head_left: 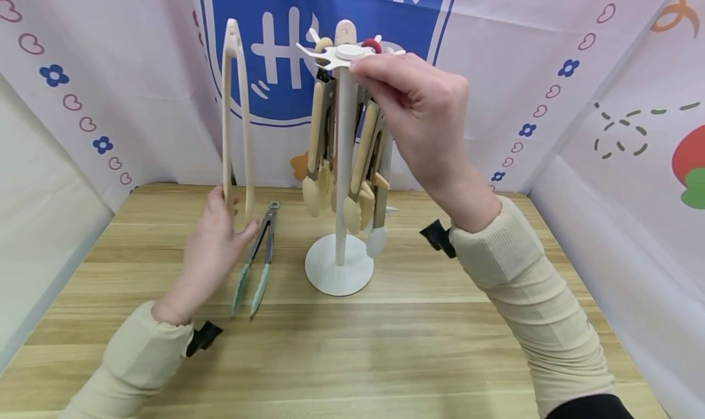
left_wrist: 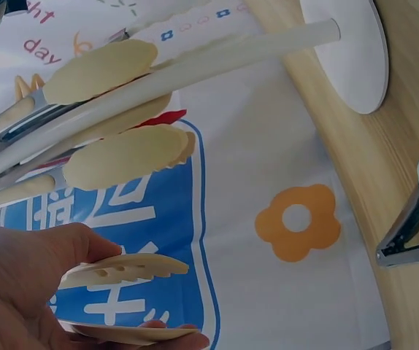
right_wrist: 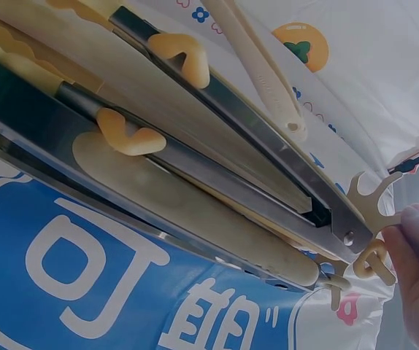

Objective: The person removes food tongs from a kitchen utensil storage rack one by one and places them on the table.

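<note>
My left hand (head_left: 212,244) grips a pair of cream tongs (head_left: 226,119) near the lower end, hinge end up, left of a white rotating rack (head_left: 325,278). In the left wrist view, the scalloped tips (left_wrist: 140,270) of those tongs sit between thumb and fingers. High on the right, my right hand (head_left: 426,116) pinches one of the hooks (right_wrist: 377,211) at the rack's top. Several tongs (head_left: 363,156) with metal arms and cream tips hang from the rack. V-shaped cream rests (right_wrist: 125,135) stick out from them in the right wrist view.
Tongs with mint-green tips (head_left: 261,284) lie spread on the wooden table (head_left: 358,358), between my left hand and the rack's round base. A printed cloth (head_left: 484,70) with a blue sign hangs behind, with white cloth walls at both sides.
</note>
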### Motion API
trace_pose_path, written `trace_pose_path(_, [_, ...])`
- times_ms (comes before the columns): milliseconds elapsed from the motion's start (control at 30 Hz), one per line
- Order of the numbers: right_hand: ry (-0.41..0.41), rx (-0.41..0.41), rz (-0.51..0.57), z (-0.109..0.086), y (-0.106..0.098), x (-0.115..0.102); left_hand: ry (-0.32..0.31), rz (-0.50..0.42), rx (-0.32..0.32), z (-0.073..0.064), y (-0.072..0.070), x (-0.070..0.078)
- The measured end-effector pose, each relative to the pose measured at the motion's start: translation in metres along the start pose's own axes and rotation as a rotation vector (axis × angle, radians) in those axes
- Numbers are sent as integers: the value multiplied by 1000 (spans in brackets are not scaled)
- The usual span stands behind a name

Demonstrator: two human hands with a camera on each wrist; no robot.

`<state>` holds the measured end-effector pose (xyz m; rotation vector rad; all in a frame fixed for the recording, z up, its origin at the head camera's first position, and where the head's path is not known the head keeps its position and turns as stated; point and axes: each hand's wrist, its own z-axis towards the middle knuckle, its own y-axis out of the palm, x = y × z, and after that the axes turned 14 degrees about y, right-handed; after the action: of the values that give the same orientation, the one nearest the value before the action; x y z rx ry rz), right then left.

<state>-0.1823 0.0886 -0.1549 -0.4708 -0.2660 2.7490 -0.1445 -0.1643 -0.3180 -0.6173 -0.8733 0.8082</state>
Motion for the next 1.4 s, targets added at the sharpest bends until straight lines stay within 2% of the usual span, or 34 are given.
trace_pose_path(400, [0,-1,-3,0,0,0,-35,-26,-72,-3,-7,-18])
trace_pose_path(1000, [-5,-6,2,0,-1,0,-117,-97,-271,-10,-16,-47])
trace_pose_path(1400, [-17,-7,4,1,-1,0,-169,-86,-375,-18,-13,-63])
